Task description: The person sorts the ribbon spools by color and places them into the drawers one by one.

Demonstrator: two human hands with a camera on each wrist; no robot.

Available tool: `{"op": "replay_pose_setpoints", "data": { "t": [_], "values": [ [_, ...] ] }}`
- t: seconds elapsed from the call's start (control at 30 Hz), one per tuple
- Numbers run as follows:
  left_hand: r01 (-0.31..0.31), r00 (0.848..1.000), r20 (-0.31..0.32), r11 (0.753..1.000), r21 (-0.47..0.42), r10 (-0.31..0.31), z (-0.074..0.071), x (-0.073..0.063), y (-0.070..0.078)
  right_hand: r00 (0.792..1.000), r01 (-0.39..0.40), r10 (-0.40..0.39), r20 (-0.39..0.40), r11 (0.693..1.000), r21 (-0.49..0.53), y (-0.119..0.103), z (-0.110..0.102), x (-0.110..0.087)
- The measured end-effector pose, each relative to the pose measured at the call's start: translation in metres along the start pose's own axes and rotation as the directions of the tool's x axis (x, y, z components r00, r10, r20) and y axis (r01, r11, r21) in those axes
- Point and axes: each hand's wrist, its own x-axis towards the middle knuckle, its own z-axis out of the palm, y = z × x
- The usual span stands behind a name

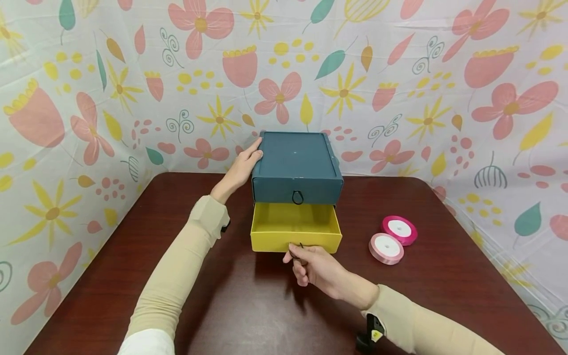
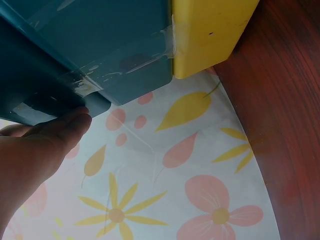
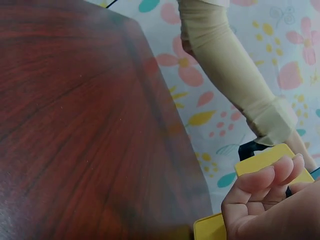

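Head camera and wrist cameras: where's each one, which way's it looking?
Head: on the head, facing forward and down at the blue box, yellow drawer and table; shows left sleeve, right sleeve, left grip, right grip.
Left wrist: on that wrist, facing along the blue box's side to flowered cloth; shows left grip.
Right wrist: on that wrist, facing across the table and cloth; shows right grip and left sleeve.
Head and right wrist share the left sleeve and yellow drawer.

The left arm (image 1: 177, 276) is slanting forward, nearly straight; the left hand (image 1: 241, 166) is resting with its fingers (image 1: 251, 148) apparently lying fairly straight, as they are partly hidden. The right arm (image 1: 430, 318) is angling inward, the right hand (image 1: 317, 268) pinching with thumb (image 1: 301, 252) and forefinger (image 1: 287, 258), the 2 tips sitting close together.
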Motion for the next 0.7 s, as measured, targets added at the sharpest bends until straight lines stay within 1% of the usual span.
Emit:
{"op": "replay_pose_setpoints", "data": {
  "t": [0.17,0.5,0.7],
  "values": [
    [0.007,1.000,-0.005,1.000,0.000,-0.007,0.000,0.000,0.000,1.000,-0.005,0.005,0.004,1.000,0.004,0.003,0.001,-0.004],
    [-0.002,1.000,0.001,1.000,0.004,0.002,0.000,-0.001,0.001,1.000,-0.013,0.013,0.010,1.000,0.007,0.006,0.005,-0.014],
    [0.000,1.000,-0.002,1.000,0.022,0.000,0.000,0.000,0.002,1.000,-0.015,0.015,0.018,1.000,0.005,0.007,0.008,-0.018]
  ]
}}
